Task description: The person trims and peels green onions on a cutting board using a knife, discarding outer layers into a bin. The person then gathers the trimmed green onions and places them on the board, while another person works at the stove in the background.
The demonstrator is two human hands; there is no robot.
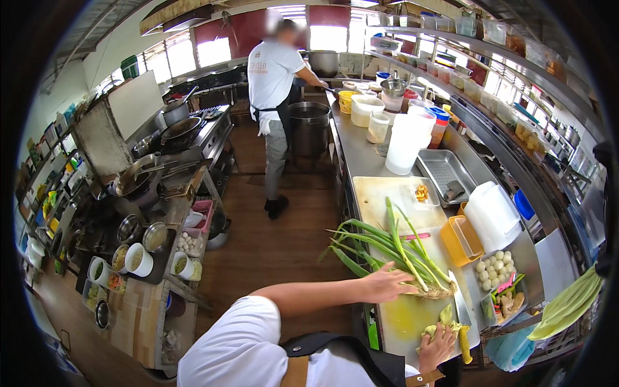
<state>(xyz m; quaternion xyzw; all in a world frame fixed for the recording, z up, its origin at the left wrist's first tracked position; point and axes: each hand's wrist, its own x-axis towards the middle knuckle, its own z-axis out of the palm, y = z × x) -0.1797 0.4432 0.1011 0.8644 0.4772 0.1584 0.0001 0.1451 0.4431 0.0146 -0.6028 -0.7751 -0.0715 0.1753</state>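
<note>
A bunch of spring onions [406,251] lies across a white cutting board [412,316], green tops to the far left and roots toward the right. My left hand [389,284] is at the bunch near the root end, its fingers stretched out over the stalks. Closer to me, my right hand [438,347] is closed on a crumpled yellow-green cloth [445,317] on the board. Just right of that hand lies a knife with a yellow handle [465,345], its blade [460,302] pointing away. A yellowish wet patch [405,317] stains the board left of the cloth.
Beyond lie a second board [377,200] with a small tub of orange pieces [422,193], and a yellow container [462,238]. Tubs of white balls [495,271] and mixed vegetables [506,302] stand right. A co-worker [274,97] stands at the far end beside a large pot [309,129].
</note>
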